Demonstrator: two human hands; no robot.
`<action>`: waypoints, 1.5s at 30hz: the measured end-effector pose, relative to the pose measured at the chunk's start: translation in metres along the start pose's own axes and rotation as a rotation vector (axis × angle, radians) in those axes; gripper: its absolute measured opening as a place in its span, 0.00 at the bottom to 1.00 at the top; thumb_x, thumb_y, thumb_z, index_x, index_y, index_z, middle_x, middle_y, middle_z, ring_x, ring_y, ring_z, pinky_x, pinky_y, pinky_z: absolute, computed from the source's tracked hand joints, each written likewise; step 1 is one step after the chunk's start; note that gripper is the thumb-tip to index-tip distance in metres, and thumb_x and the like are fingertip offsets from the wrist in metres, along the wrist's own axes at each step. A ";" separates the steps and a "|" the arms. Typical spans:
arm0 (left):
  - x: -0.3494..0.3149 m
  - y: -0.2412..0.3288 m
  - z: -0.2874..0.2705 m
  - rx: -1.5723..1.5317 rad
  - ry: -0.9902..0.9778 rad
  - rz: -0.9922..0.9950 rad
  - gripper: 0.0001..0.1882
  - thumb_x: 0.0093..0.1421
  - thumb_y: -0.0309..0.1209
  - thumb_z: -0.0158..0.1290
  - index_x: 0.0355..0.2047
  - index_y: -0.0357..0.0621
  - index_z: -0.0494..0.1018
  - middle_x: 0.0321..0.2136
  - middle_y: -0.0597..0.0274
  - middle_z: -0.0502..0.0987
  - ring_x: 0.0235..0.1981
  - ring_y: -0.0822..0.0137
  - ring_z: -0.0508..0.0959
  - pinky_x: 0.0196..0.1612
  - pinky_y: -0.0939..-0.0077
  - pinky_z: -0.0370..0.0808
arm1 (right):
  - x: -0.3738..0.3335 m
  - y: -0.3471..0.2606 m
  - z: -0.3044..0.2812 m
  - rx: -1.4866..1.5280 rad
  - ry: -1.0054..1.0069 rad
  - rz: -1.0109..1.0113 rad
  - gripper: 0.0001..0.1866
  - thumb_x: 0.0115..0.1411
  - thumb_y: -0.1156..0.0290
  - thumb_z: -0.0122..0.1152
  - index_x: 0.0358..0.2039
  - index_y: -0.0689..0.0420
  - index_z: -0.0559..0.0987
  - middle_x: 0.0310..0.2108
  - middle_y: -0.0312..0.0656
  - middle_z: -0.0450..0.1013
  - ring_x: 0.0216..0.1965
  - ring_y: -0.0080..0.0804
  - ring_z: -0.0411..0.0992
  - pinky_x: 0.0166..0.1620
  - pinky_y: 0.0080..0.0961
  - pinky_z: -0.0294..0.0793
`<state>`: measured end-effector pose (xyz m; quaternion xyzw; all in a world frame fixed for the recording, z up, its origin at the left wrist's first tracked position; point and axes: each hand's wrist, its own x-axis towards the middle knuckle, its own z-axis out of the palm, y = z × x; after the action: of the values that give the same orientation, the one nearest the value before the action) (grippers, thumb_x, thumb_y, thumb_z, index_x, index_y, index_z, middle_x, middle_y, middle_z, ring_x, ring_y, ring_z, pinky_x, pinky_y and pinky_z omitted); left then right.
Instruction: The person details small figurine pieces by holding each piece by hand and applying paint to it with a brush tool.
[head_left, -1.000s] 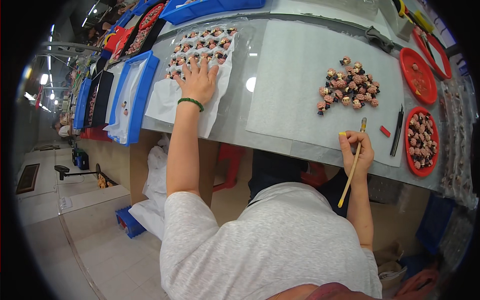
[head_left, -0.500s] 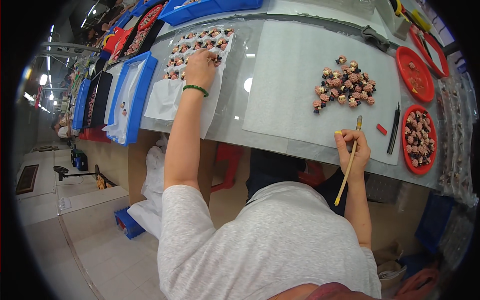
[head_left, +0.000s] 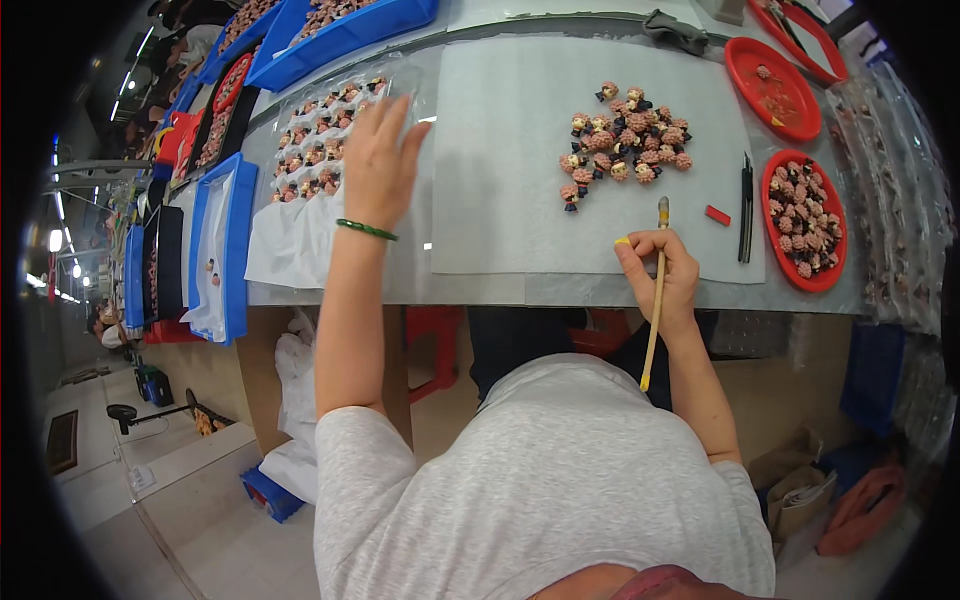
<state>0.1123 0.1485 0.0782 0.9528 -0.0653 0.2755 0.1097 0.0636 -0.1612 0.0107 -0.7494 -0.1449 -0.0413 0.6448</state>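
My left hand (head_left: 380, 170), a green bracelet at its wrist, is raised over the right side of rows of small figurines (head_left: 312, 152) laid on white sheeting. Its fingers and thumb are apart, and nothing shows in them. In my right hand (head_left: 677, 272), at the table's front edge, a thin wooden-handled brush (head_left: 653, 335) is gripped, with its grey end pointing toward a loose pile of figurines (head_left: 632, 140). These have bumpy pink heads and dark bodies. A bit of yellow covers a fingertip of that hand.
White paper (head_left: 500, 200) lies under the pile. To its right are a red piece (head_left: 717, 215), a black pen-like tool (head_left: 746, 210), a red tray (head_left: 770, 210) of figurines and another red tray (head_left: 740, 65). A lined blue tray (head_left: 237, 250) stands left; a grey cloth (head_left: 675, 32) lies behind.
My left hand has lifted off the figurine rows and opened, moving toward the right of them. My right hand still holds the brush. The whole view has shifted.
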 end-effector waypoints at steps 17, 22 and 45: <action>-0.058 0.133 0.031 -1.536 -0.400 -0.770 0.09 0.56 0.27 0.50 0.35 0.33 0.71 0.32 0.59 0.75 0.32 0.72 0.74 0.38 0.79 0.73 | 0.001 -0.016 0.019 0.259 0.049 0.164 0.09 0.51 0.80 0.58 0.26 0.60 0.65 0.29 0.41 0.70 0.29 0.17 0.66 0.33 0.12 0.67; -0.071 0.136 0.029 -1.788 -0.341 -0.801 0.10 0.57 0.25 0.47 0.38 0.31 0.68 0.37 0.54 0.73 0.38 0.68 0.74 0.44 0.76 0.71 | -0.005 -0.014 0.025 0.184 0.055 0.056 0.13 0.48 0.82 0.61 0.24 0.59 0.64 0.32 0.44 0.70 0.31 0.20 0.68 0.36 0.15 0.69; -0.026 0.126 0.072 -0.652 -0.241 -0.435 0.12 0.52 0.33 0.55 0.29 0.37 0.69 0.22 0.66 0.72 0.23 0.75 0.71 0.25 0.80 0.67 | 0.005 -0.001 -0.001 -0.229 0.066 -0.016 0.10 0.50 0.75 0.60 0.27 0.61 0.67 0.30 0.41 0.70 0.27 0.21 0.66 0.34 0.16 0.68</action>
<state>0.1044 0.0107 0.0266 0.8851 0.0413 0.0969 0.4533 0.0678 -0.1609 0.0128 -0.8153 -0.1238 -0.0876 0.5589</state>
